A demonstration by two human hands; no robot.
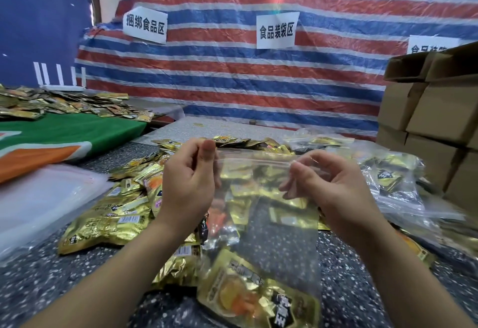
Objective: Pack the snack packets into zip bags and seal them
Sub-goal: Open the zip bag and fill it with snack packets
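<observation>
Clear plastic zip bag (269,213) hangs upright between both hands, above the speckled dark tabletop (51,283). Left hand (190,180) pinches the bag's top left corner between thumb and curled fingers; right hand (328,185) pinches the zip strip near the top right corner, fingers curled in. Top edge stretched fairly taut between them. At the bag's bottom sits a gold snack packet (258,299) with orange print and black lettering; whether more packets lie inside I cannot tell, since those behind show through the film. Loose pile of gold snack packets (121,208) lies on the table just left of and behind the bag. Filled zip bags (393,180) heap to the right, near stacked cardboard boxes (434,120). Flat clear bags (38,203) lie at far left. Striped tarp (245,74) behind carries paper signs (276,30).
</observation>
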